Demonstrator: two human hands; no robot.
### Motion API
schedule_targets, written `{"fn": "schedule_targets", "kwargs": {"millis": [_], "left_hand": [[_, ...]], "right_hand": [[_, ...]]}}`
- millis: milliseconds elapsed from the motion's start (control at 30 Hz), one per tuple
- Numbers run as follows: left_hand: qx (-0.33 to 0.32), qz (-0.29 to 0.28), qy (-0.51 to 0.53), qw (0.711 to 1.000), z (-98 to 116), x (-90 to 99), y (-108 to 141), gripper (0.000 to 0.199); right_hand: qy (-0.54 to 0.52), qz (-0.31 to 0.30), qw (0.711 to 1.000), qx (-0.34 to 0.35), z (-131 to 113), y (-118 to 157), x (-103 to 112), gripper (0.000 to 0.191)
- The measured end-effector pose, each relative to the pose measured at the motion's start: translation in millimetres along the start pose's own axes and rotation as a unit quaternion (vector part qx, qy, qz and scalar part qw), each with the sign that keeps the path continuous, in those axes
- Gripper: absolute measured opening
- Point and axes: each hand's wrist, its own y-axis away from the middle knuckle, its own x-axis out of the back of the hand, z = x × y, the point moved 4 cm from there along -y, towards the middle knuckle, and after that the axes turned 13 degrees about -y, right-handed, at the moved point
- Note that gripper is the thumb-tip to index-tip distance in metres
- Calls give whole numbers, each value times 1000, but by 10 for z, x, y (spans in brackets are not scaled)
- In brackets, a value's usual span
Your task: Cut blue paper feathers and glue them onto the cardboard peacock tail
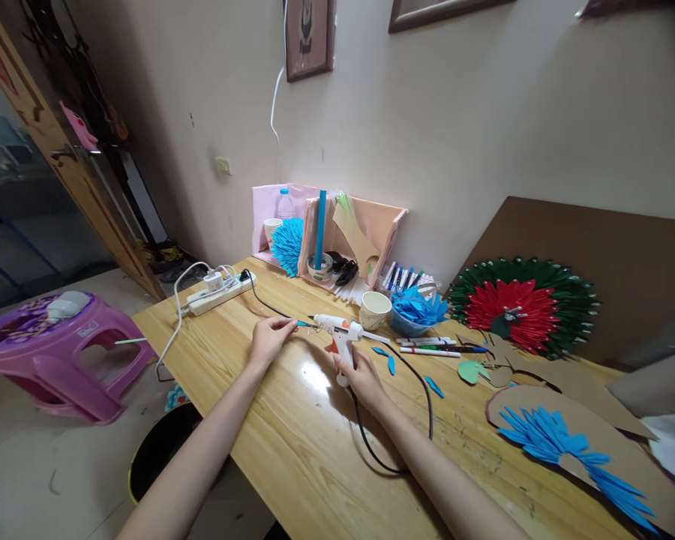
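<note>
My right hand (363,379) is wrapped round the handle of a white hot glue gun (337,330), whose nozzle points left. A glue stick (376,337) sticks out of its back end, and a black cord (430,401) loops from the handle. Between the fingertips of my left hand (271,341) is pinched a small blue petal (304,323), its free end close to the nozzle. Whether the two touch I cannot tell. Loose blue petals (391,365) lie on the table right of the gun. Farther right, a cardboard disc (532,397) carries blue petals (562,435) glued in a fan.
Behind the gun stand a paper cup (375,309) and a bowl of blue pieces (413,311). Several markers (430,350) lie nearby. A power strip (222,292) sits at the left edge. A red and green flower (520,307) leans on a brown board (585,240).
</note>
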Motion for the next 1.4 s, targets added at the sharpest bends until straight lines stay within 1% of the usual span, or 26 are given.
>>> {"fn": "schedule_targets", "kwargs": {"millis": [200, 300, 400, 533, 700, 933, 1133, 1400], "left_hand": [[-55, 23, -74, 996, -6, 12, -12, 26], [-69, 34, -89, 993, 33, 12, 3, 24], [-76, 34, -94, 992, 77, 1, 21, 23], [-83, 29, -104, 991, 105, -10, 44, 21], [-81, 25, -119, 989, 90, -19, 40, 20], [-84, 24, -123, 989, 132, -30, 60, 18], [-82, 23, -116, 990, 186, -27, 84, 16], [-89, 29, -135, 986, 140, -19, 61, 18]], "right_hand": [[16, -25, 1000, 8, -22, 18, -24, 24], [11, -32, 999, 4, -17, 20, -29, 23], [8, -36, 999, -3, 4, 17, -32, 22], [13, -48, 999, -7, 27, 10, -42, 20], [16, -61, 998, -4, 32, 8, -55, 18], [9, -61, 998, -14, 75, 4, -55, 20], [15, -56, 998, -9, 92, 0, -52, 22], [6, -46, 999, -16, 82, -4, -55, 25]]}}
